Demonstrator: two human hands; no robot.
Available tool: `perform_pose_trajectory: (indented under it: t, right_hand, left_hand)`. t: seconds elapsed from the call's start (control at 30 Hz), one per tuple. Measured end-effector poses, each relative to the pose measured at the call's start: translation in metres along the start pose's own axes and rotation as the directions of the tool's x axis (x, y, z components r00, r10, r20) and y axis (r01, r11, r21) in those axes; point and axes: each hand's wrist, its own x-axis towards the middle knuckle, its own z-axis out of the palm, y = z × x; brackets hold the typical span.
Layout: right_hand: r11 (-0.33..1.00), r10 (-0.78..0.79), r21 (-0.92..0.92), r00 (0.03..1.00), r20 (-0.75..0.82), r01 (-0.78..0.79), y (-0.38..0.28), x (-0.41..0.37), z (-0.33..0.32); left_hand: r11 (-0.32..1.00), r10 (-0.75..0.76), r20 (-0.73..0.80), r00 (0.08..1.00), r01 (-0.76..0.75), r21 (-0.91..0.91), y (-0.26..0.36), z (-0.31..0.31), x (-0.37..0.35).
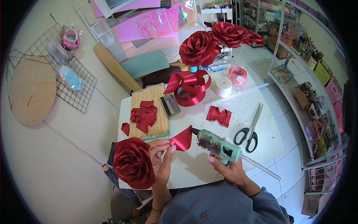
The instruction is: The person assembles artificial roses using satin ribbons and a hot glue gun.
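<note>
My left hand (161, 153) pinches a red satin petal (182, 140) between thumb and fingers, and a large red ribbon rose (134, 163) rests against the same hand at its left. My right hand (227, 170) is wrapped round a green glue gun (220, 146) with a clear glue stick out of its back. The dark nozzle is at the petal's upper right edge; whether they touch is hard to tell. Loose red petals (143, 117) lie on a bundle of wooden sticks (158, 100). Two folded red pieces (219, 116) lie above the gun.
Black-handled scissors (250, 132) lie on the white table (194, 168) at the right. Finished roses (199, 48) stand in a white holder (223, 89) at the back, beside a red ribbon roll (189, 89) and pink tape (238, 75). Shelves (291, 93) line the right side.
</note>
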Motion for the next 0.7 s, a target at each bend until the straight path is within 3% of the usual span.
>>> perform_pose_trajectory:
  t: [0.17, 0.27, 0.33, 0.43, 0.7]
  right_hand:
    - [0.998, 0.061, 0.009, 0.998, -0.032, -0.061, 0.005, 0.003, -0.001]
    - [0.999, 0.016, -0.025, 0.994, -0.104, -0.019, 0.017, 0.01, 0.001]
    - [0.973, -0.144, -0.199, 0.981, -0.128, 0.117, 0.021, 0.015, 0.001]
    - [0.937, -0.15, -0.325, 0.987, -0.056, 0.124, 0.029, 0.021, 0.003]
    - [0.84, -0.125, -0.516, 0.986, 0.112, 0.165, 0.039, 0.021, 0.005]
  left_hand:
    - [0.994, -0.061, 0.015, 0.998, 0.062, -0.094, 0.006, 0.002, 0.001]
    - [0.983, -0.076, 0.032, 0.997, 0.081, -0.167, 0.003, 0.002, 0.003]
    - [0.976, -0.085, 0.029, 0.996, 0.09, -0.2, 0.001, 0.003, 0.006]
    - [0.952, -0.191, -0.014, 0.981, 0.182, -0.245, -0.001, 0.005, 0.011]
    - [0.99, -0.102, -0.033, 0.994, 0.098, -0.098, 0.002, 0.008, 0.026]
